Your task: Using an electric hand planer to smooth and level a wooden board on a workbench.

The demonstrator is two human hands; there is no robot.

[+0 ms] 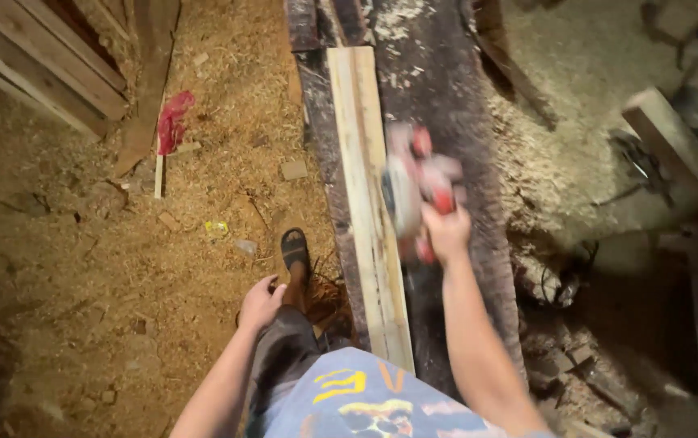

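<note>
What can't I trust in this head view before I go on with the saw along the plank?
- Circular saw: motion-blurred, so blade, guard and contact with the pale plank are unreadable.
- Right hand: its fingers sit behind the saw's body, grip unclear.
- Left hand: seen from the back, by the knee, fingers hidden.
- Plank's near end: covered by the patterned shirt.
- Clutter at right: dark and blurred.
</note>
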